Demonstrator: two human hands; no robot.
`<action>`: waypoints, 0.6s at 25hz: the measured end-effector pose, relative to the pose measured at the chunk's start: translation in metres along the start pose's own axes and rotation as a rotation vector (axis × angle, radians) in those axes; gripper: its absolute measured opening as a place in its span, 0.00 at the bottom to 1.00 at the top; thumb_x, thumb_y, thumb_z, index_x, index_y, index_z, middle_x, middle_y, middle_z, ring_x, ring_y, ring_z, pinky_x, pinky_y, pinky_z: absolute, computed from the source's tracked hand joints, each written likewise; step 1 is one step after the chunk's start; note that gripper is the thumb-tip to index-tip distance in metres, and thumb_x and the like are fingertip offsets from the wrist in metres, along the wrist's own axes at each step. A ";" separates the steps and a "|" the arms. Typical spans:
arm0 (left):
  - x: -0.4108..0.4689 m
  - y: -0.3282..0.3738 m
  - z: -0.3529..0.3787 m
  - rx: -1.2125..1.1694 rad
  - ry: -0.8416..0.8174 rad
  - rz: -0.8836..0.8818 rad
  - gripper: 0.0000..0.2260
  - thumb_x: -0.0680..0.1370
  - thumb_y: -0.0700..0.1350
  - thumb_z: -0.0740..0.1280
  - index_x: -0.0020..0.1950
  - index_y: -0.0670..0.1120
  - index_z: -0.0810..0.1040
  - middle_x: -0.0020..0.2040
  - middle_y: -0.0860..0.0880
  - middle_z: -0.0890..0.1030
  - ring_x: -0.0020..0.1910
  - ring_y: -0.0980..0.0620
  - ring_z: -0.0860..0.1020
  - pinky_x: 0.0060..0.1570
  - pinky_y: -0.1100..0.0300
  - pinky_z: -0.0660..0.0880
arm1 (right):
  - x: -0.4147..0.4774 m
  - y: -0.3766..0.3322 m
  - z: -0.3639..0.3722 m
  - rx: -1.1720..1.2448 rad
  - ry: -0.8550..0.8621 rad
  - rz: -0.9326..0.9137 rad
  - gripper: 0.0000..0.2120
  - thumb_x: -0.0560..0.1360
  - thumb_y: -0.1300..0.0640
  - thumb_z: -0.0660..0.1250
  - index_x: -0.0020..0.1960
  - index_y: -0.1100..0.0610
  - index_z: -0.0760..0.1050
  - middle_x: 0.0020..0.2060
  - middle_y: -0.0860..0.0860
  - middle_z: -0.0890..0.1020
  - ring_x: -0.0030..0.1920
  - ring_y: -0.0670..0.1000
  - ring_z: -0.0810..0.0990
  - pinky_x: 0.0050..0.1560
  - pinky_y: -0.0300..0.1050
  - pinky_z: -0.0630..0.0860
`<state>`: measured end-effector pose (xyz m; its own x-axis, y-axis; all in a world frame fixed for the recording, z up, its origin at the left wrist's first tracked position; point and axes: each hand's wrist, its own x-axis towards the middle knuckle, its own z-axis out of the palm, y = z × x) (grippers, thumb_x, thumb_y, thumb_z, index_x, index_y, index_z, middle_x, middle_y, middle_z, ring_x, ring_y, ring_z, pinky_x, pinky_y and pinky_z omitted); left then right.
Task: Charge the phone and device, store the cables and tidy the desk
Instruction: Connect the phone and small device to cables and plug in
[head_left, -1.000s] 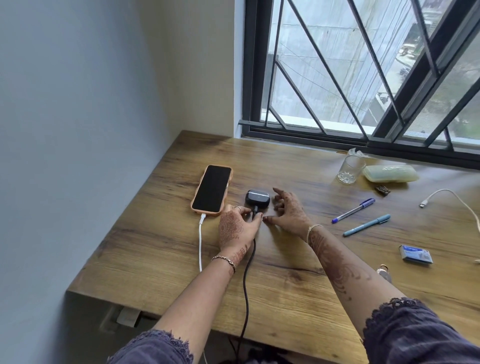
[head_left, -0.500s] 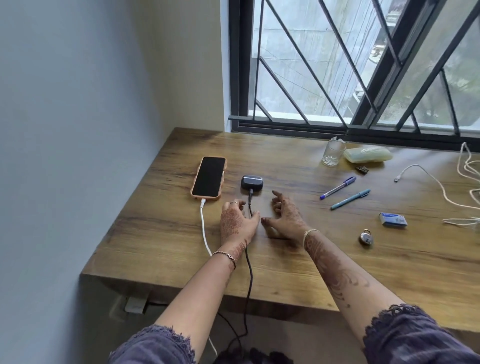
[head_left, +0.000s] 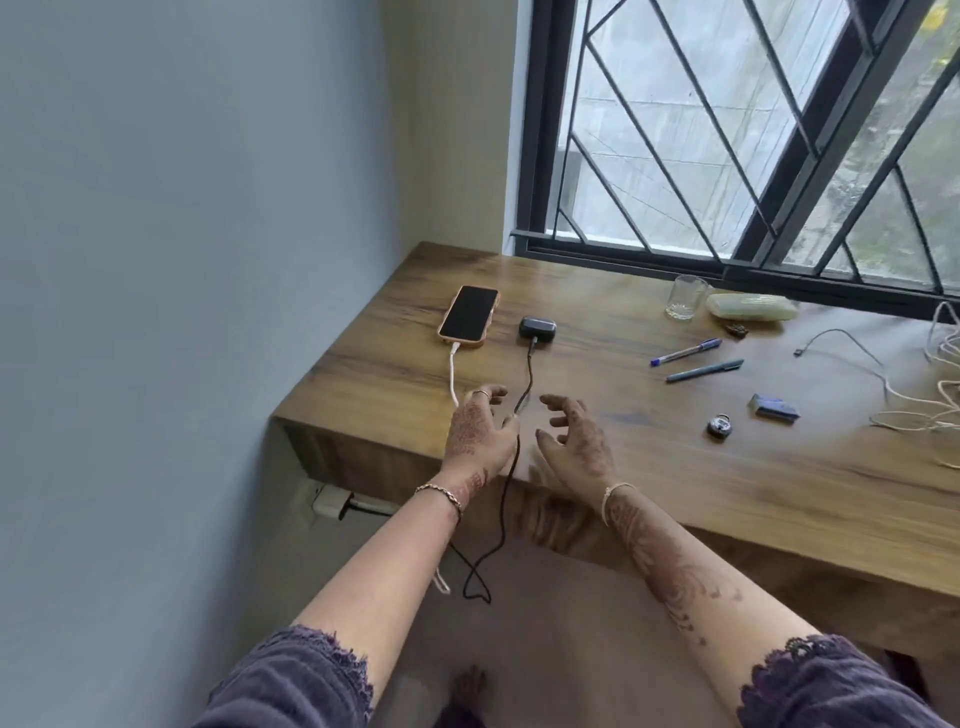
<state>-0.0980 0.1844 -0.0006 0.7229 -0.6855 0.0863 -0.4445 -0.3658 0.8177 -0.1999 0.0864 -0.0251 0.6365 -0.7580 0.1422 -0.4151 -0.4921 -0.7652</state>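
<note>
Hands: the left hand (head_left: 480, 431) hovers over the counter's (head_left: 675, 478) near-left edge, fingers loosely curled. The black cable (head_left: 529, 374) runs along its thumb side, and I cannot tell whether it is pinched. The right hand (head_left: 576, 436) hangs just beside it, fingers relaxed, holding nothing.
Charging: this part looks done. The phone (head_left: 469, 322) lies near the far-left corner with the white cable (head_left: 453, 376) plugged in. The device (head_left: 537, 328) sits just right of it with the black cable plugged in.
Left to store: loose white cables (head_left: 909, 410) sprawl at the right edge.
Left to tidy: two pens (head_left: 685, 352), a padlock (head_left: 720, 426) and a small blue box (head_left: 774, 407) are scattered mid-right. A glass (head_left: 685, 297) and a pale case (head_left: 750, 307) stand along the far edge.
</note>
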 end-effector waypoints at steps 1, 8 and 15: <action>-0.013 -0.006 -0.006 -0.018 0.027 -0.006 0.15 0.75 0.44 0.67 0.62 0.47 0.73 0.60 0.49 0.75 0.55 0.53 0.75 0.60 0.56 0.74 | -0.014 -0.006 0.008 0.005 0.020 -0.026 0.18 0.73 0.62 0.68 0.61 0.52 0.73 0.55 0.49 0.76 0.50 0.47 0.78 0.54 0.48 0.78; -0.077 -0.068 -0.059 -0.048 0.197 -0.153 0.09 0.72 0.42 0.69 0.52 0.49 0.79 0.46 0.51 0.81 0.43 0.54 0.79 0.50 0.58 0.78 | -0.085 -0.050 0.078 0.058 -0.007 -0.102 0.08 0.70 0.60 0.68 0.49 0.52 0.76 0.43 0.47 0.80 0.42 0.46 0.79 0.49 0.40 0.76; -0.118 -0.144 -0.108 -0.094 0.219 -0.326 0.10 0.73 0.39 0.68 0.54 0.47 0.79 0.52 0.48 0.81 0.50 0.51 0.80 0.57 0.54 0.76 | -0.121 -0.079 0.158 0.069 -0.250 0.107 0.10 0.73 0.60 0.66 0.54 0.54 0.80 0.49 0.49 0.84 0.52 0.48 0.81 0.57 0.36 0.72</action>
<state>-0.0625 0.3859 -0.0675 0.9182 -0.3888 -0.0754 -0.1301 -0.4760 0.8698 -0.1411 0.2843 -0.0807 0.7356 -0.6708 -0.0943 -0.4488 -0.3784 -0.8096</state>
